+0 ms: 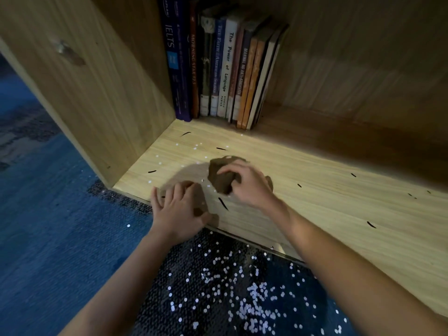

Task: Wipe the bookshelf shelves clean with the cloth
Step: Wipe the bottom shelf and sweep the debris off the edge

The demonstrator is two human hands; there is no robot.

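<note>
**A:** Where do we have the cloth (221,178)?

**B:** In our right hand (244,184). The fingers curl over the top and clamp it into a brown wad, low on the pale wooden shelf (327,214). We cannot tell whether the wad presses on the board or sits a touch above it.

**A:** And our left hand (179,212)?

**B:** Just beside the grip, to its left and nearer to us. It lies palm down on the shelf's front edge with the fingers loosely spread. We see nothing held in it, though shadow darkens the spot by the thumb.

**A:** What do we see around the grip?

**B:** A black sliver (223,203) lies on our side of the wad, between the two hands. White specks (194,148) dot the board beyond the grip and to its left. More dark slivers lie well off to its right.

**A:** Further back?

**B:** Well beyond the grip, a row of books (225,69) stands upright in the back corner against the left side panel (101,81). We can read "IELTS" and "The Power of Language" on two spines.

**A:** Under our wrists?

**B:** A dark sequinned surface (194,275) strewn with white dots, and blue carpet (60,238) left of it.
</note>
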